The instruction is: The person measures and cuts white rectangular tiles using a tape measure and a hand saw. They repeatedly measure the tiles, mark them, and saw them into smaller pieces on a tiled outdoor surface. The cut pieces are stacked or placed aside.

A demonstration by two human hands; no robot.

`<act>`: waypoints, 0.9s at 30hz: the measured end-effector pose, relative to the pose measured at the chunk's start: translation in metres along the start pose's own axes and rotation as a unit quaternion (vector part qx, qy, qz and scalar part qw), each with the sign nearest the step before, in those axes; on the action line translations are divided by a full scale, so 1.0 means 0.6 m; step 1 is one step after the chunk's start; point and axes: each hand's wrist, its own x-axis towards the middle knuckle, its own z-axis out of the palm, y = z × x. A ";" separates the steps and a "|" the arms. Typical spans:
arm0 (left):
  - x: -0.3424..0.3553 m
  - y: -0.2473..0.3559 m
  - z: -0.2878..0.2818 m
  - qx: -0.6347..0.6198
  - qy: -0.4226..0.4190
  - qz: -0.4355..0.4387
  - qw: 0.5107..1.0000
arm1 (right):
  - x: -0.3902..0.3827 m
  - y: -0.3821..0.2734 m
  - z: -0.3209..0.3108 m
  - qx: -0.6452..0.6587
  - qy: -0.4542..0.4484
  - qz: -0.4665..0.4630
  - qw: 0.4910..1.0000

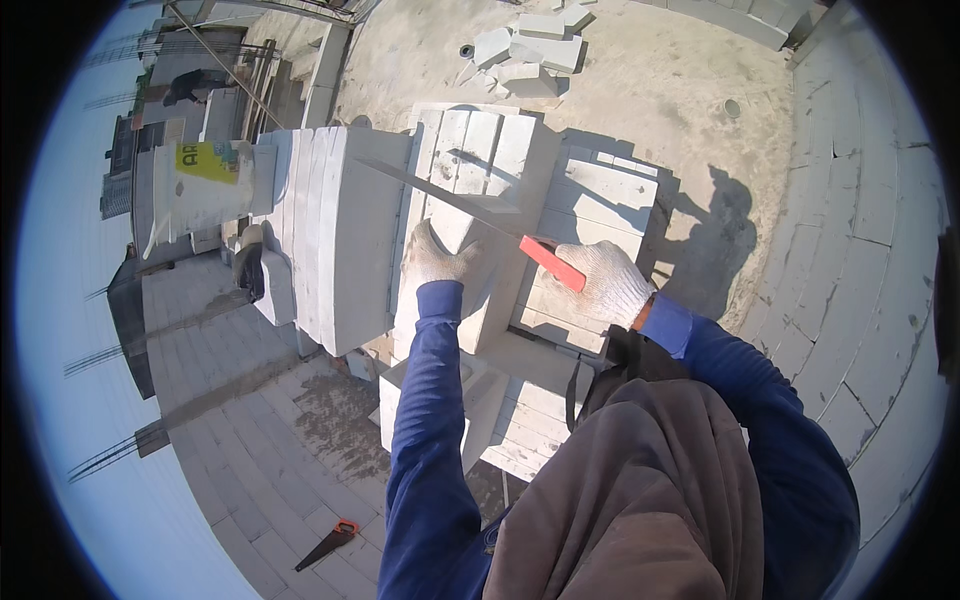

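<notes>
My right hand (607, 280), in a pale knitted glove, is closed round the red handle of a handsaw (553, 265). Its long blade runs up and to the left, across a white building block (448, 222). On that block, close to the near side of the blade, my gloved left hand (438, 264) grips with the thumb apart from the fingers. How deep the blade sits in the block, if at all, I cannot tell. Other white blocks (465, 140) lie side by side under and around the work.
A tall white block stack (365, 240) stands to the left, beside a white sack-like container with a yellow patch (205, 190). Another handsaw (328, 545) lies lower left. Block offcuts (530, 45) are heaped at the far side. A block wall (850, 250) rises on the right.
</notes>
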 end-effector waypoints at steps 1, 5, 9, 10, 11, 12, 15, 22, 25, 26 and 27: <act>0.004 -0.001 -0.001 0.019 -0.012 0.000 1.000 | -0.018 0.003 -0.001 -0.012 0.005 -0.008 1.000; 0.003 -0.001 0.002 0.064 0.009 -0.009 0.998 | -0.065 0.006 -0.021 0.011 -0.002 0.046 0.999; -0.010 0.004 0.004 0.063 0.016 0.002 0.998 | 0.025 0.013 0.005 -0.017 -0.030 0.032 0.999; -0.011 0.005 0.003 0.066 0.003 -0.013 0.998 | 0.042 0.013 0.013 0.000 -0.014 0.019 1.000; -0.012 0.006 0.002 0.062 0.002 -0.010 0.998 | 0.036 0.012 0.018 0.009 -0.022 0.034 0.999; -0.009 0.008 0.000 0.053 0.007 -0.001 0.999 | 0.026 0.014 0.019 0.020 -0.005 0.032 0.999; -0.005 0.011 -0.002 0.058 0.001 -0.015 0.998 | -0.026 0.024 0.014 0.058 0.042 0.013 0.997; -0.010 0.012 0.001 0.044 0.000 -0.015 0.999 | 0.051 0.025 0.003 0.062 0.008 0.014 0.998; -0.009 0.009 0.001 0.054 -0.011 -0.018 0.998 | 0.036 -0.019 -0.053 0.068 -0.022 0.022 0.997; -0.006 0.009 0.001 0.053 -0.004 -0.011 0.999 | 0.026 -0.021 -0.064 0.080 -0.009 0.021 0.997; -0.008 0.007 0.001 0.051 -0.005 -0.008 0.999 | 0.031 -0.018 -0.060 0.075 0.000 -0.011 0.997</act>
